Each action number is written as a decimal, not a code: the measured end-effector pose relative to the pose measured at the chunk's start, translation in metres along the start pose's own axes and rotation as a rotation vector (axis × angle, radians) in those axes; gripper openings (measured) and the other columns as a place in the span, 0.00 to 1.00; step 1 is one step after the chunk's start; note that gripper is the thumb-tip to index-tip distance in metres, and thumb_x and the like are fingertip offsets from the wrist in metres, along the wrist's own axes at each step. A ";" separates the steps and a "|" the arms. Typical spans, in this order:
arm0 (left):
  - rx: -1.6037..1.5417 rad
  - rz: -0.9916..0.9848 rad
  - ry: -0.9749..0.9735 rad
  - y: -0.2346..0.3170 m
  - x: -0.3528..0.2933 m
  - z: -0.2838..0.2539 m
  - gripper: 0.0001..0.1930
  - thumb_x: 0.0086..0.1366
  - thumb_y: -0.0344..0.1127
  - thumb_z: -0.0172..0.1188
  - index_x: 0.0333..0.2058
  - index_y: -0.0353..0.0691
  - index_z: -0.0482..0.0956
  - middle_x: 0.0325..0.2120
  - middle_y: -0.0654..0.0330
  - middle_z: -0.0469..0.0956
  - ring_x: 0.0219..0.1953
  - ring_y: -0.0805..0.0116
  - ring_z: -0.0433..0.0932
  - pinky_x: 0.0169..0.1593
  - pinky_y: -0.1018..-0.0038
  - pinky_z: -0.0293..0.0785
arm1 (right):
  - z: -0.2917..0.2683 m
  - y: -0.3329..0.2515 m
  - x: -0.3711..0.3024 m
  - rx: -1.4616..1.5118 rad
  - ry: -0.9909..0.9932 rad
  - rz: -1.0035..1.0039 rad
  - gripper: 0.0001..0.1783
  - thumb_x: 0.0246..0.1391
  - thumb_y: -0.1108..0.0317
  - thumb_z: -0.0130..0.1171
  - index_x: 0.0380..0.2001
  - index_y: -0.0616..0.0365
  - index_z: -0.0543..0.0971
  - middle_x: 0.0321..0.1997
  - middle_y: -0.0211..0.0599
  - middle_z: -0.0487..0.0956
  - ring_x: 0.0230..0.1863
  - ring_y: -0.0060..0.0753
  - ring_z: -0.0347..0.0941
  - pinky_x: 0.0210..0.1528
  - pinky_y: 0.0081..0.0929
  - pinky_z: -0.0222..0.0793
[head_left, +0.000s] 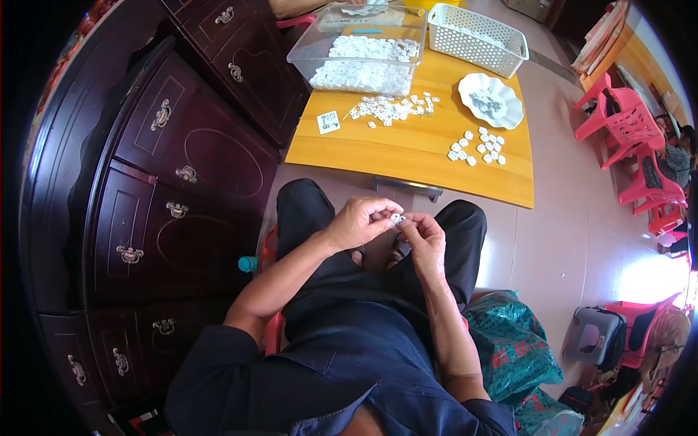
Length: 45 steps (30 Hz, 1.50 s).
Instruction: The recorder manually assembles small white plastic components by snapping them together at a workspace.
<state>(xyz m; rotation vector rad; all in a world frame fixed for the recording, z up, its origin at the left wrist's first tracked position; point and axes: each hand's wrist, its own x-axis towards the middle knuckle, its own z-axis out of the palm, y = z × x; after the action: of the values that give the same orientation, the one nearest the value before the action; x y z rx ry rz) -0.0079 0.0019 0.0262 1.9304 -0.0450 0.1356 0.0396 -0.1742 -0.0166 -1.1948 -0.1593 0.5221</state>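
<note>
The left hand (354,225) held a small white piece (395,217) between its thumb and forefinger, which were almost closed, while its other fingers were bent loosely behind. The right hand (427,247) had its thumb and forefinger pinched together on the right edge of the same piece, and its remaining fingers were curled inward. This piece was above the gap between the knees, before the near edge of the table (407,156), where similar white tiles (389,109) lay in a loose heap.
</note>
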 end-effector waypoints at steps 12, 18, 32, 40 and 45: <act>0.186 0.216 -0.134 0.001 0.012 -0.011 0.16 0.58 0.26 0.67 0.46 0.36 0.82 0.30 0.59 0.81 0.28 0.72 0.80 0.32 0.76 0.77 | -0.001 -0.001 0.000 0.096 -0.082 0.169 0.08 0.63 0.68 0.61 0.39 0.62 0.82 0.33 0.30 0.83 0.32 0.17 0.75 0.37 0.15 0.71; 0.575 0.300 0.089 0.023 0.014 0.008 0.30 0.48 0.38 0.76 0.51 0.40 0.77 0.37 0.56 0.80 0.35 0.59 0.83 0.38 0.67 0.80 | 0.000 0.002 0.002 0.310 0.054 0.236 0.09 0.64 0.66 0.60 0.41 0.59 0.81 0.33 0.30 0.83 0.31 0.18 0.77 0.35 0.15 0.72; 0.580 0.336 0.037 0.010 0.018 0.016 0.12 0.57 0.37 0.66 0.39 0.40 0.82 0.34 0.57 0.82 0.37 0.55 0.82 0.40 0.63 0.79 | -0.012 0.001 0.004 0.507 -0.006 0.418 0.11 0.66 0.62 0.55 0.42 0.56 0.80 0.34 0.31 0.83 0.33 0.23 0.79 0.40 0.22 0.77; 0.540 0.362 0.044 0.007 0.019 0.017 0.11 0.58 0.36 0.65 0.39 0.40 0.84 0.35 0.57 0.83 0.37 0.55 0.82 0.41 0.64 0.79 | -0.011 0.008 0.002 0.433 0.047 0.290 0.11 0.65 0.64 0.57 0.38 0.59 0.83 0.33 0.33 0.84 0.33 0.23 0.80 0.39 0.21 0.76; 0.521 0.400 0.038 0.008 0.023 0.018 0.09 0.57 0.33 0.67 0.37 0.37 0.84 0.35 0.56 0.84 0.37 0.56 0.83 0.41 0.66 0.80 | -0.010 0.011 0.000 0.429 0.076 0.236 0.11 0.65 0.64 0.57 0.36 0.60 0.84 0.32 0.33 0.85 0.32 0.23 0.79 0.37 0.21 0.74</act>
<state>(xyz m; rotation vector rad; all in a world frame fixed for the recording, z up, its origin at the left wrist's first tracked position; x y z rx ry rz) 0.0159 -0.0173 0.0298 2.4172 -0.4060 0.4900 0.0400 -0.1797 -0.0299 -0.8144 0.1562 0.6768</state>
